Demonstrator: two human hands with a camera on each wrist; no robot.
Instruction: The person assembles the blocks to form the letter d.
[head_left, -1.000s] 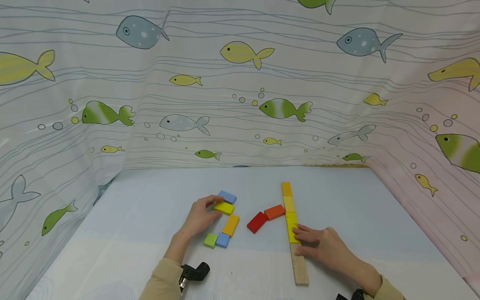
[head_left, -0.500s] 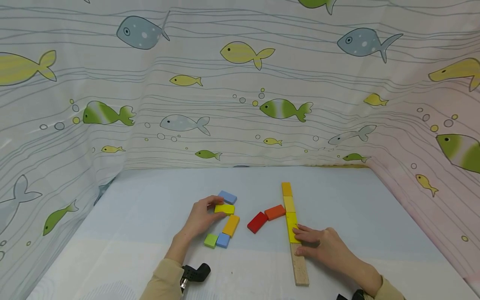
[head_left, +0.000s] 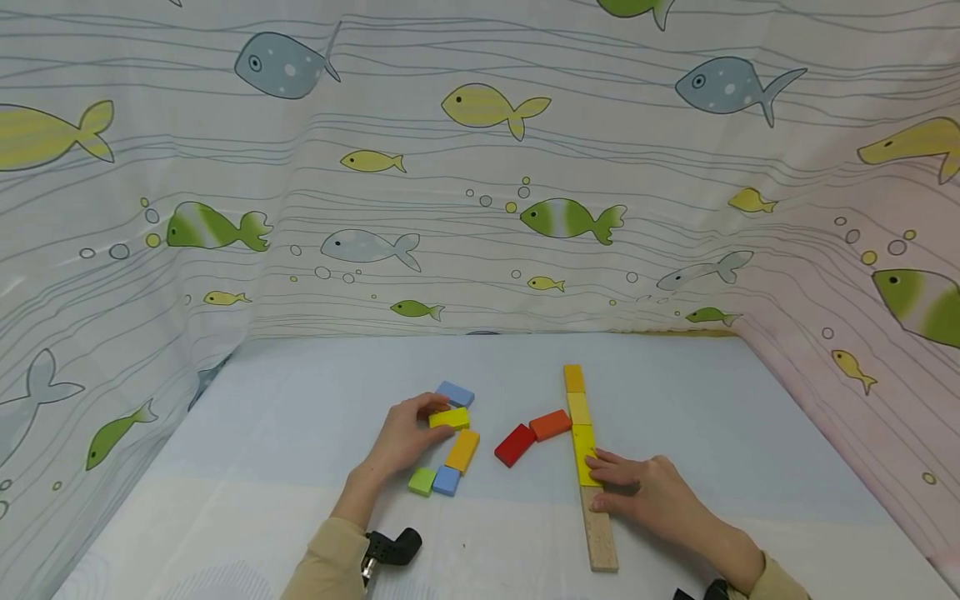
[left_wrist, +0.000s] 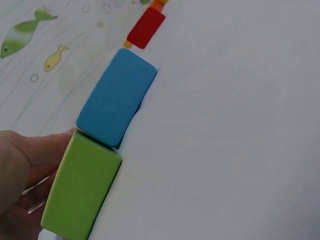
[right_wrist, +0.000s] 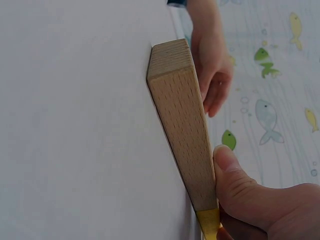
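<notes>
Plank (head_left: 602, 537) against right hand (head_left: 648, 493)

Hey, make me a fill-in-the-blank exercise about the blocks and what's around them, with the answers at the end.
The pinched block in the left hand is coloured ____. In the straight row touched by the right hand, the block nearest the person is bare ____. The small block touching the green block is coloured ____. The animals printed on the backdrop are all ____.

Missing words: yellow; wood; blue; fish.
</notes>
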